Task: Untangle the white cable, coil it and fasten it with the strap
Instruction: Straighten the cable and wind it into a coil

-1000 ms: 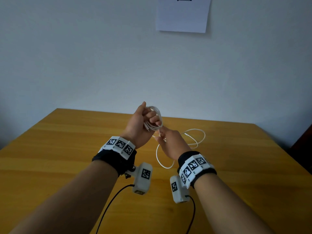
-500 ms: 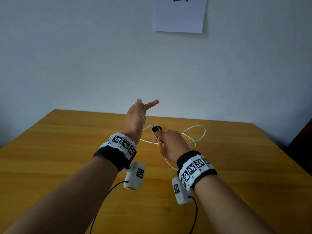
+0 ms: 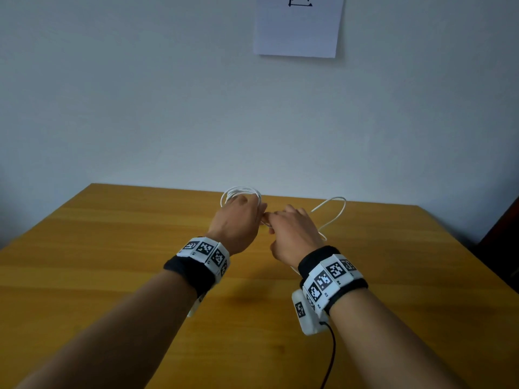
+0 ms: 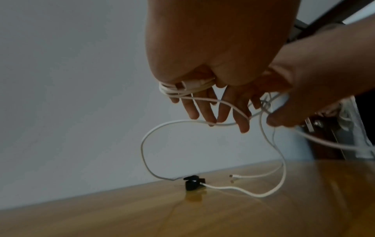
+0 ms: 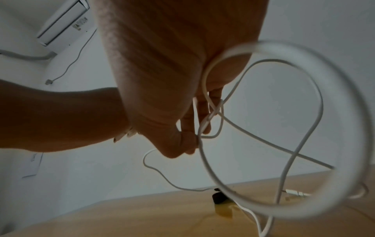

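Observation:
The white cable (image 3: 241, 192) is wound in several turns round the fingers of my left hand (image 3: 238, 217), which is turned palm down over the table. In the left wrist view the thumb pins the turns and a plug (image 4: 189, 83) against the straight fingers (image 4: 205, 110). My right hand (image 3: 295, 231) is right beside it and pinches a loose stretch of cable (image 5: 199, 134) between thumb and fingers. The rest hangs in loops (image 3: 335, 209) down to the table. A black strap (image 4: 192, 183) sits on the cable there, with the free plug (image 4: 236, 176) next to it.
The wooden table (image 3: 112, 248) runs up to a pale wall, where a paper sheet (image 3: 297, 26) hangs. A dark piece of furniture (image 3: 505, 234) stands past the table's right edge. A black lead (image 3: 331, 357) hangs from my right wrist camera.
My left hand has turned palm down and moved lower and forward, the coil now over its fingers. My right hand has come up close against it with the loose cable.

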Available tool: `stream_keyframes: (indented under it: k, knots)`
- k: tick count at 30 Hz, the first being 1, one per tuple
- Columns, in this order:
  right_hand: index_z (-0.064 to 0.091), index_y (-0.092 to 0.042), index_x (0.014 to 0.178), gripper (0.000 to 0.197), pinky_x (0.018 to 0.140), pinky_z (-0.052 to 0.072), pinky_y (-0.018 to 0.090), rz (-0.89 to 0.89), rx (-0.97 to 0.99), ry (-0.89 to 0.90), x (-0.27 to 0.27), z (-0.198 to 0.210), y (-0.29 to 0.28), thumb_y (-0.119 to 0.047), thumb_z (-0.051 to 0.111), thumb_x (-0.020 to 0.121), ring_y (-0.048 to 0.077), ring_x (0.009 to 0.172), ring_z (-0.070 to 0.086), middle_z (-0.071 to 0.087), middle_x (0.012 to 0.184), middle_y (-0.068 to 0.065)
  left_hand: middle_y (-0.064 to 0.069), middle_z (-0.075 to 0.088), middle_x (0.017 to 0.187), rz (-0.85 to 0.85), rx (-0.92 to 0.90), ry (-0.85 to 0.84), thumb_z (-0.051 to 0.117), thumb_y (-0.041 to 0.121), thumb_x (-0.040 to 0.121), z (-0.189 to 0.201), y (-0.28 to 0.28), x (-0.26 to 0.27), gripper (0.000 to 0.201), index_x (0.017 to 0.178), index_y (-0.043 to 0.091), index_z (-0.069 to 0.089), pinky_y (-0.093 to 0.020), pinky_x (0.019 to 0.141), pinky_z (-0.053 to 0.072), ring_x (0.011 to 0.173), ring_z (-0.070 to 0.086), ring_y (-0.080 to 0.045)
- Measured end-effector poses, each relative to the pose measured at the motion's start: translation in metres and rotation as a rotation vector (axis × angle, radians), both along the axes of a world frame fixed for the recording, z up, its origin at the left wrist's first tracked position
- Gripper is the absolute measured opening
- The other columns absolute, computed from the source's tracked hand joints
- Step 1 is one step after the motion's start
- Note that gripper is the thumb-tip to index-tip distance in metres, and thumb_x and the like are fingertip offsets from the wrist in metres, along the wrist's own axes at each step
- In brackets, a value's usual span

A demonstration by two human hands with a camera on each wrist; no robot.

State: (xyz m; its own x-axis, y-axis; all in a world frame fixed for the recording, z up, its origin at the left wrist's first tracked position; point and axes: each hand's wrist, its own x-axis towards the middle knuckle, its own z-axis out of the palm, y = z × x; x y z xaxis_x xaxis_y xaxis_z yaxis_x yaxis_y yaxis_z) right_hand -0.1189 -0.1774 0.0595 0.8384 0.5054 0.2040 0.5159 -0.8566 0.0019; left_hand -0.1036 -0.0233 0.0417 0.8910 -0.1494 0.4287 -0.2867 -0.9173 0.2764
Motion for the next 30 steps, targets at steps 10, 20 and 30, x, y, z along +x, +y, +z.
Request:
stream_keyframes:
  k: [10, 20, 30]
  knots:
    - [0.055, -0.018, 0.13, 0.049, 0.101, 0.037, 0.035, -0.03, -0.064, -0.092, -0.002, 0.004, 0.004, -0.009, 0.065, 0.083, 0.025, 0.117, 0.055, 0.066, 0.121, -0.001, -0.008, 0.067, 0.093, 0.043, 0.241, -0.102, 0.033, 0.024, 0.106, 0.005, 0.0, -0.008, 0.029, 0.094, 0.013, 0.058, -0.037, 0.084, 0.043, 0.09, 0.061, -0.029]
    - [0.05, -0.013, 0.131, 0.057, 0.1, 0.045, 0.036, -0.089, -0.045, -0.074, 0.001, 0.001, 0.005, -0.011, 0.072, 0.078, 0.026, 0.11, 0.06, 0.069, 0.113, 0.004, -0.008, 0.065, 0.082, 0.035, 0.201, -0.225, 0.037, 0.023, 0.104, 0.0, 0.001, -0.008, 0.029, 0.085, 0.012, 0.055, -0.04, 0.077, 0.045, 0.075, 0.06, -0.03]
    - [0.049, -0.008, 0.137, 0.063, 0.103, 0.046, 0.038, -0.128, -0.065, -0.048, 0.005, 0.0, -0.001, -0.01, 0.073, 0.078, 0.028, 0.115, 0.059, 0.067, 0.123, 0.008, -0.005, 0.064, 0.079, 0.035, 0.172, -0.068, 0.031, 0.033, 0.105, 0.006, -0.002, -0.017, 0.036, 0.077, 0.017, 0.047, -0.033, 0.061, 0.044, 0.074, 0.061, -0.026]
